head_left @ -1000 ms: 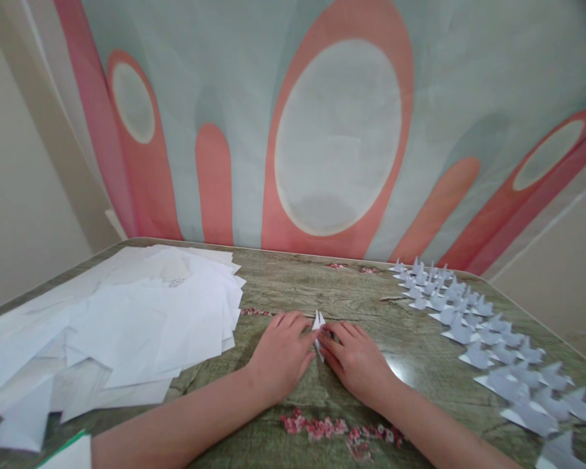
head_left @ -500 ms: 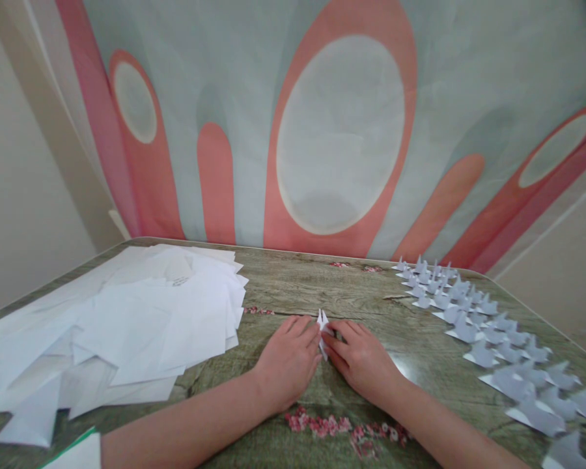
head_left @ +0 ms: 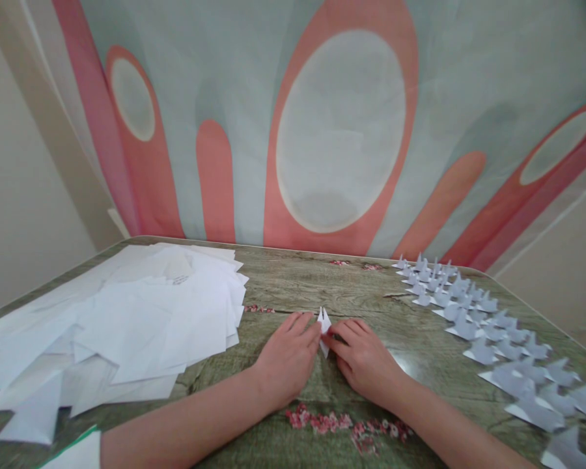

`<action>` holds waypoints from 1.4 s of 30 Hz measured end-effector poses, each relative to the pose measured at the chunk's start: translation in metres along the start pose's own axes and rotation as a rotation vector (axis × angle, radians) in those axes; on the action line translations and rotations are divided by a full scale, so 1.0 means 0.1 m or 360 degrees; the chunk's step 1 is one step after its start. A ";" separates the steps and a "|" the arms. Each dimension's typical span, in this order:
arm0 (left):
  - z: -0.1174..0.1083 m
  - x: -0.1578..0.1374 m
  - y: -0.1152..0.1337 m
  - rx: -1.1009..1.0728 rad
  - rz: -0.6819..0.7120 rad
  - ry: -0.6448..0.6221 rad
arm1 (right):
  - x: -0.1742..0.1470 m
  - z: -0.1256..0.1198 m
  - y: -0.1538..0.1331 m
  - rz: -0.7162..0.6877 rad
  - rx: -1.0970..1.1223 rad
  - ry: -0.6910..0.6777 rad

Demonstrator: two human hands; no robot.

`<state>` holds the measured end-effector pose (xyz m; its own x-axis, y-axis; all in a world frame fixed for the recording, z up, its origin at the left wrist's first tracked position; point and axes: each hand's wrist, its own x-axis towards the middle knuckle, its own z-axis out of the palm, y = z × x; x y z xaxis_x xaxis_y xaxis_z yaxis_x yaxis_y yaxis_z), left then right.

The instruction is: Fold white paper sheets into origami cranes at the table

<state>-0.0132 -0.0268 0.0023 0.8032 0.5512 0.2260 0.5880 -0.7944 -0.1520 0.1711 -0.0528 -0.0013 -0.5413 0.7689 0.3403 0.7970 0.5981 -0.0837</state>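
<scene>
A small folded white paper (head_left: 324,320) with two narrow points at its top lies on the table between my hands. My left hand (head_left: 289,358) rests against its left side, its fingers bent and close together and its fingertips on the paper's edge. From the right, my right hand (head_left: 366,361) pinches the paper with thumb and fingertips. The fingertips cover part of both sides, while the lower tip of the paper shows between the hands.
On the left a large heap of loose white sheets (head_left: 195,312) spreads over the wood-patterned table (head_left: 283,280). Several folded paper cranes (head_left: 483,352) stand in rows along the right side. A patterned cloth backdrop (head_left: 249,78) hangs behind the table.
The folded paper has turned or shifted very slightly, and a bit more of its front shows. Both hands keep nearly the same place; the whole view has shifted a little.
</scene>
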 end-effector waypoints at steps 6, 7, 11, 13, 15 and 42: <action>-0.03 0.01 -0.01 0.0013 0.0009 -0.0038 | 0.00 -0.01 0.00 -0.0104 -0.0068 -0.0035; -0.03 0.01 0.00 0.0019 0.0011 -0.0038 | 0.00 -0.01 -0.01 -0.0123 -0.0084 -0.0044; -0.04 0.01 -0.01 0.0036 0.0025 -0.0048 | 0.00 -0.07 0.00 -0.0169 -0.0085 -0.0126; -0.04 0.01 -0.01 0.0035 0.0039 -0.0051 | 0.00 -0.11 0.01 -0.0184 -0.0026 -0.0169; -0.03 0.01 -0.01 0.0030 0.0046 -0.0043 | -0.01 -0.15 0.02 -0.0196 0.0051 -0.0199; 0.02 0.06 -0.15 -0.0708 -0.0324 0.0232 | 0.37 0.07 0.15 0.1080 0.0445 -0.0224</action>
<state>-0.0171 -0.0108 0.0038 0.6363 0.6899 0.3450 0.6078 -0.7239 0.3264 0.1608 -0.0137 0.0039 0.0014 1.0000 0.0074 0.8805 0.0023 -0.4741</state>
